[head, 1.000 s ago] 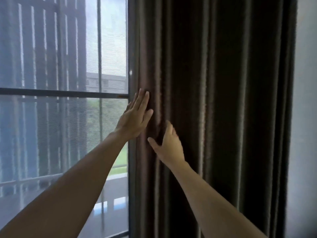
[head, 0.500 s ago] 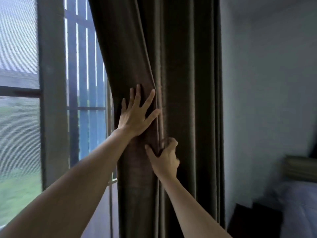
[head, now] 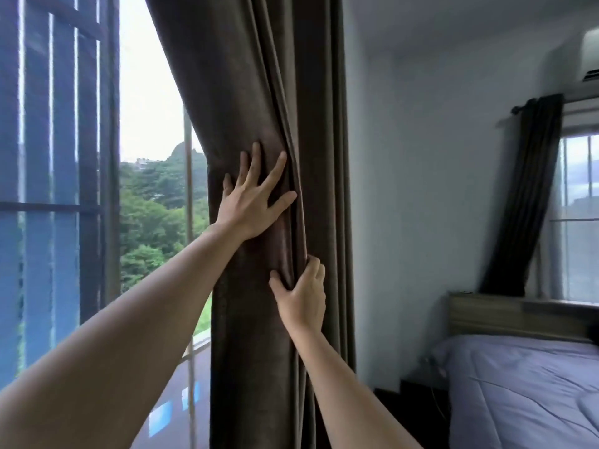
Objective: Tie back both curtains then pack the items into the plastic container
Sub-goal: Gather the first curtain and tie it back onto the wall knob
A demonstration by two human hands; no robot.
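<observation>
A dark brown curtain hangs in front of me, gathered into folds against the white wall. My left hand presses flat on its left part with the fingers spread. Lower and to the right, my right hand is closed around a fold at the curtain's edge. A second dark curtain hangs slanted, drawn back beside the far window on the right. No plastic container is in view.
The big window with dark frame bars fills the left side, trees outside. A bed with a pale blue cover and a wooden headboard stands at the lower right. A dark bedside table sits between curtain and bed. An air conditioner hangs top right.
The curtain has been pushed to the right, uncovering more window. My view turned right, so the bed and second window came in. My right hand closed on a fold.
</observation>
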